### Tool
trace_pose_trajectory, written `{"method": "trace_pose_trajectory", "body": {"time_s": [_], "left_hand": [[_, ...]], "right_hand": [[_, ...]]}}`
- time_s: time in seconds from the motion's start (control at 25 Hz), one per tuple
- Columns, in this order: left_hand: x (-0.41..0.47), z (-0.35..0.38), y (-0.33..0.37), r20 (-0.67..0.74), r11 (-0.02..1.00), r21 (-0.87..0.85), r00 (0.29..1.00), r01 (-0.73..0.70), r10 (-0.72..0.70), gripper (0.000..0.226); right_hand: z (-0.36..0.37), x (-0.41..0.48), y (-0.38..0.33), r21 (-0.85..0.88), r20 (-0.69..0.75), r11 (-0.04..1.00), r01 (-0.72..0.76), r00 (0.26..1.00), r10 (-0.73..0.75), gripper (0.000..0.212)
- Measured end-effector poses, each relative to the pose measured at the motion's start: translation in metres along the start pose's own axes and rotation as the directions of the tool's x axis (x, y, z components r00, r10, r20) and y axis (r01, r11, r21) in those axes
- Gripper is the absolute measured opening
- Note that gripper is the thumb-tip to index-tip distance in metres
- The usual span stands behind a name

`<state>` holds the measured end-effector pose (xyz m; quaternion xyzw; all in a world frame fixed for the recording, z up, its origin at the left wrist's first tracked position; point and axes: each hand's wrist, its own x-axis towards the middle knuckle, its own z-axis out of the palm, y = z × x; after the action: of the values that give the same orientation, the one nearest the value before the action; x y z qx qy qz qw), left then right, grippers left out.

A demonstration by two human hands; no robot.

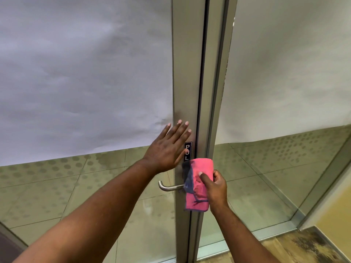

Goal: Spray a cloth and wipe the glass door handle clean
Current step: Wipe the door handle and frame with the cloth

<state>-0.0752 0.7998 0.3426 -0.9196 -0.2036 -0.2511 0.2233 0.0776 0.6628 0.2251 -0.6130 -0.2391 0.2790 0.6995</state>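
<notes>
A silver lever handle point(168, 187) sticks out to the left from the grey metal stile point(187, 82) of a glass door. My right hand point(215, 188) grips a folded pink cloth point(198, 184) with a dark edge and presses it against the stile where the handle joins it, hiding the handle's base. My left hand point(169, 149) lies flat with fingers spread on the stile and glass just above the handle, partly covering a small dark PULL label point(188, 151). No spray bottle is in view.
Frosted film covers the upper glass of the door point(85, 73) and the fixed panel to the right point(284, 63). Through the lower glass I see tiled floor. A metal bottom rail point(275, 227) and wooden floor lie at the lower right.
</notes>
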Motion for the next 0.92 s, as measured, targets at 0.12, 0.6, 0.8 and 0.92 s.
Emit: {"method": "trace_pose_trajectory", "body": {"time_s": [0.12,0.6,0.8,0.92], "left_hand": [[0.019,0.002,-0.016,-0.067,0.996,0.085,0.998,0.001,0.004,0.068],[0.037,0.029,-0.059,-0.208,0.981,0.194,0.976,-0.029,0.07,0.066],[0.039,0.032,-0.06,-0.215,0.973,0.227,0.972,-0.04,0.09,0.062],[0.04,0.035,-0.06,-0.233,0.973,0.227,0.969,-0.032,0.086,0.064]], "right_hand": [[0.008,0.003,-0.006,-0.133,-0.177,0.982,0.137,0.971,-0.159,0.021],[0.088,0.04,-0.036,-0.366,0.058,0.741,0.562,0.809,-0.585,0.062],[0.082,0.052,-0.001,-0.547,0.247,0.58,0.604,0.778,-0.577,0.058],[0.065,0.052,0.024,-0.578,0.335,0.523,0.626,0.767,-0.548,0.057]]}}
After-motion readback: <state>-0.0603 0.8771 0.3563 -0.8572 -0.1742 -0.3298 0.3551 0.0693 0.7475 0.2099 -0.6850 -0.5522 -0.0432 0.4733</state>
